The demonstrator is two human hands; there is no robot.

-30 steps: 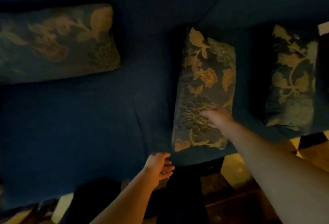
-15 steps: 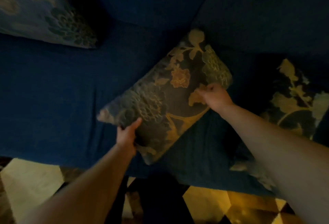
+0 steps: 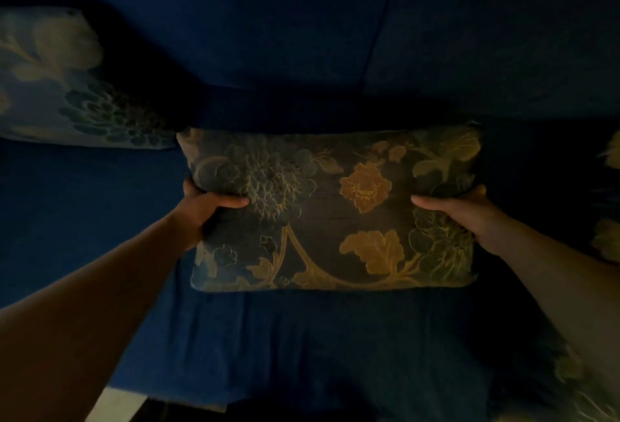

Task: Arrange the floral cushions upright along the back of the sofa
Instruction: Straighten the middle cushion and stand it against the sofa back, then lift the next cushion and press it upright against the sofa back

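Observation:
A dark floral cushion (image 3: 330, 210) with gold and orange flowers sits lengthwise at the middle of the dark blue sofa (image 3: 302, 35), its top edge near the backrest. My left hand (image 3: 204, 208) grips its left side and my right hand (image 3: 459, 208) grips its right side, thumbs on the front face. A second floral cushion (image 3: 67, 86) leans against the backrest at the far left. A third floral cushion (image 3: 609, 207) shows only as a sliver at the right edge.
The blue seat (image 3: 318, 337) spreads out below the held cushion. A pale strip of floor (image 3: 117, 408) shows under the sofa's front edge at bottom left. The scene is very dim.
The cushion has turned from a diagonal tilt to level and long-side-horizontal. Both hands have shifted to its two short sides, and the view has moved closer to the backrest.

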